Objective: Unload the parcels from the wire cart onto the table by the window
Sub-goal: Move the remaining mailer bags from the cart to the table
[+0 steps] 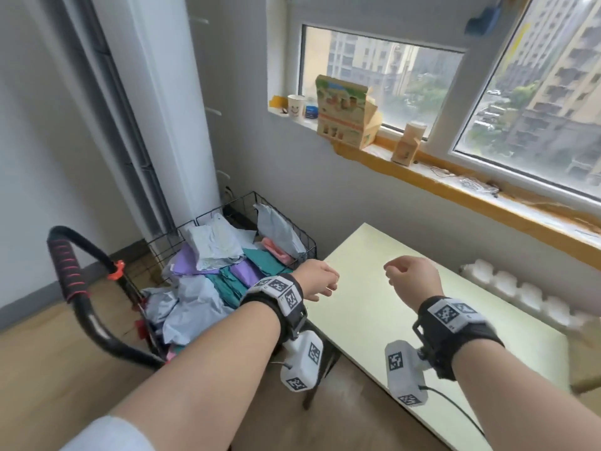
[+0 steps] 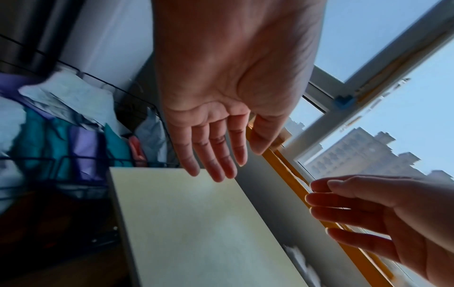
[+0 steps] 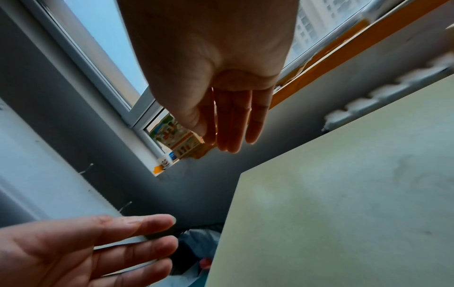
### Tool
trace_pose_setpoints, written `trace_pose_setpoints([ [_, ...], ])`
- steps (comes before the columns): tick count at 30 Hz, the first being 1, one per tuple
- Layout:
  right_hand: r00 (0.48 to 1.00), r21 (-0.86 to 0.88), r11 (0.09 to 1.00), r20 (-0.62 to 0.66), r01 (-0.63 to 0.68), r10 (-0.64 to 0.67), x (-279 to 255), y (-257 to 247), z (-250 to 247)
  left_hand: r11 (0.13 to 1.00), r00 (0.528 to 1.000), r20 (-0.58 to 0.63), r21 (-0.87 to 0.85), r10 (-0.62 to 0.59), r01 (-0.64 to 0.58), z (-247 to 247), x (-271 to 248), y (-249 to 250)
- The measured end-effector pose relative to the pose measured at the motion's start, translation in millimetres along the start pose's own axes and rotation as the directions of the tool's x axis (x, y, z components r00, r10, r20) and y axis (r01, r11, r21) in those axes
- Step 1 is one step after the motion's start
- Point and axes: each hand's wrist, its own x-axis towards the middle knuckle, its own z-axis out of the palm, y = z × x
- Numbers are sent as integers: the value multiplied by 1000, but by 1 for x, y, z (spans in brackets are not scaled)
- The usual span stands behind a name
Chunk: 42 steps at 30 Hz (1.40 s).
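A black wire cart stands left of the table, heaped with soft parcels in grey, purple, teal and pink bags. The pale green table under the window has a bare top. My left hand hovers over the table's near left corner, right beside the cart, fingers relaxed and holding nothing. The left wrist view shows its straight fingers above the table edge, with the parcels to the left. My right hand floats above the table, empty, its fingers loosely extended.
The cart's black handle with a red grip curves toward me at the left. A printed carton, a paper cup and a small box sit on the windowsill. A white radiator runs behind the table.
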Motion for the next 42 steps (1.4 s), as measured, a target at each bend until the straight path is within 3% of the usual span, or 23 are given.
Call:
trace_pose_setpoints([
  [7, 990, -41, 995, 115, 90, -85, 28, -83, 84, 992, 986, -152, -117, -64, 47, -115, 13, -48],
  [17, 973, -63, 990, 203, 127, -111, 73, -192, 183, 980, 961, -239, -173, -138, 98, -265, 46, -99],
  [22, 960, -55, 990, 256, 130, -112, 86, -234, 222, 978, 917, -373, -198, -140, 69, -325, 60, -116],
  [28, 957, -61, 994, 282, 94, -74, 107, -242, 263, 973, 873, -461, -219, -162, 65, -359, 80, -141],
  [37, 927, -126, 989, 376, 73, -21, 148, -240, 317, 955, 873, -427, -268, -237, 128, -374, 124, -167],
  [42, 895, -131, 990, 446, 42, 21, 186, -238, 351, 936, 858, -400, -274, -320, 221, -386, 160, -181],
])
